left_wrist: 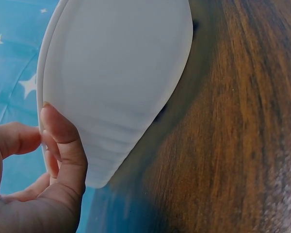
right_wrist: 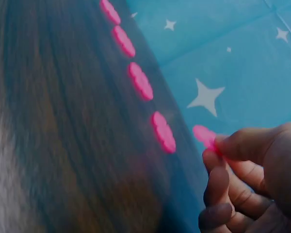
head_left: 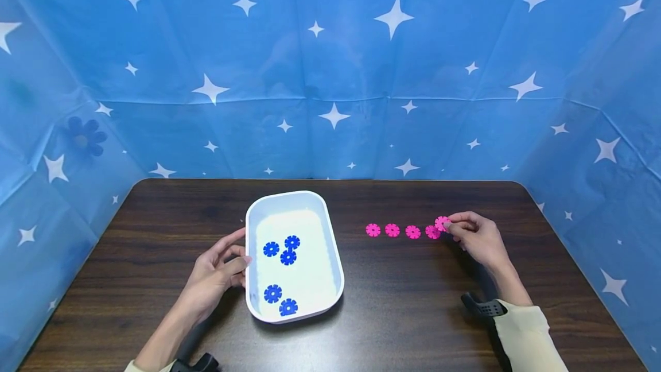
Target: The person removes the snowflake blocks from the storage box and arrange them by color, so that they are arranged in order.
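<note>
A pink notched plastic disc (head_left: 442, 223) is pinched between the thumb and fingertips of my right hand (head_left: 480, 240), raised off the table. Just left of it, several like pink discs (head_left: 392, 230) lie in a row on the wood; the right wrist view shows the held disc (right_wrist: 203, 136) apart from the nearest one (right_wrist: 163, 132). My left hand (head_left: 214, 274) grips the left rim of a white tray (head_left: 330, 245). In the left wrist view, its thumb and fingers (left_wrist: 63, 141) close on the tray's edge. Several blue notched discs (head_left: 288, 257) lie inside the tray.
The dark wooden table (head_left: 392, 314) carries the tray left of centre and the pink row to its right. A blue curtain (head_left: 351, 73) with white stars stands behind the table and along both sides. Each wrist wears a black band (head_left: 485, 307).
</note>
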Demonstrator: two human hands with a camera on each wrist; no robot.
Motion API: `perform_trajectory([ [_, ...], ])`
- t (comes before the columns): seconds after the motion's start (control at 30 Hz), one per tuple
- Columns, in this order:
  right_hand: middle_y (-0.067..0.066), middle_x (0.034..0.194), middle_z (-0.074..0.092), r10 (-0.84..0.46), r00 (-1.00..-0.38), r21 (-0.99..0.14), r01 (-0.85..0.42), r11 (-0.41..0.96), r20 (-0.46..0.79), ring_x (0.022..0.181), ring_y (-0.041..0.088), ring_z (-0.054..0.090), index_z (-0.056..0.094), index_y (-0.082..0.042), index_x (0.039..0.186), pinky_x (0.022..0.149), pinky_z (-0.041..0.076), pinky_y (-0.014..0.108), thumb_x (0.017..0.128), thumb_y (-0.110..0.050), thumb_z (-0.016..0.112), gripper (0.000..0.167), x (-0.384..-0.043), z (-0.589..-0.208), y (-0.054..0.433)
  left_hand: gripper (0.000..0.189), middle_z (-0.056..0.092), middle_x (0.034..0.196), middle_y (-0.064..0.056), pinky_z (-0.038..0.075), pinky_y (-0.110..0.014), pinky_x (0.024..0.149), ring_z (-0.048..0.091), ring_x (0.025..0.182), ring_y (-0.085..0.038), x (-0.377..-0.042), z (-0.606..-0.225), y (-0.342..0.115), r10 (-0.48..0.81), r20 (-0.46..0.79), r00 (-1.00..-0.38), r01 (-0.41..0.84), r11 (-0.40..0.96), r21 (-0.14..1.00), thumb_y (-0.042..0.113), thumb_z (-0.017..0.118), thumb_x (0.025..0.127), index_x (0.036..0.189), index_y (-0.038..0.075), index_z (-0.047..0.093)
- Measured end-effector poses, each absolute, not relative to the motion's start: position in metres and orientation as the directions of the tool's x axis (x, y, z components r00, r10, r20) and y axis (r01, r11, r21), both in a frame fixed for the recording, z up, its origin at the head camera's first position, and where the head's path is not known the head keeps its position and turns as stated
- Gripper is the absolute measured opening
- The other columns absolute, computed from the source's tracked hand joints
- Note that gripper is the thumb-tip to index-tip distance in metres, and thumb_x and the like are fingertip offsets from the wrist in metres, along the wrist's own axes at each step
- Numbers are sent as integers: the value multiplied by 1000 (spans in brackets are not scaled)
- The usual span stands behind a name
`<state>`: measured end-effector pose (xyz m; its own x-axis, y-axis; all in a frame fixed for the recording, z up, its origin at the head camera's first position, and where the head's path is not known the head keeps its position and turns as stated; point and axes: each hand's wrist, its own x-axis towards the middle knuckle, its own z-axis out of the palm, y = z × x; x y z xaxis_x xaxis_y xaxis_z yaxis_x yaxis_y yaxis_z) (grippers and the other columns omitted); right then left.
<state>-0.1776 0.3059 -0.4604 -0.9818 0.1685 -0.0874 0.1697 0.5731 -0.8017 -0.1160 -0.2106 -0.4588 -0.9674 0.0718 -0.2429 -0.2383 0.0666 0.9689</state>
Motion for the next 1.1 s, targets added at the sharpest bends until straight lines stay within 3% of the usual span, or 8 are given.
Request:
perform_trajectory([
  [0.43,13,92,73,308,-951,-628,247,738,-13,79,25,62,72,-4,108,65,43,29,95,-22,70,22,-178,-473,315,64,54,114,-8,62,-30,73,64,82,-13,-116,-459,-210,76,-241,-968,-236,64,970,6,61,99,157,17,37],
  [0.73,11,87,70,362,-932,-607,282,743,9,78,25,59,72,-4,101,65,41,29,94,-20,71,18,-180,-470,312,64,54,113,-7,62,-30,73,64,81,-13,-117,-460,-209,76,-237,-969,-232,67,970,6,62,99,157,17,38],
  [1.1,11,93,70,231,-973,-662,165,731,12,76,21,57,69,-6,109,63,44,29,97,-30,70,28,-173,-448,294,64,54,114,-8,62,-30,74,64,81,-14,-116,-459,-210,66,-249,-966,-245,64,967,7,62,99,157,18,38],
])
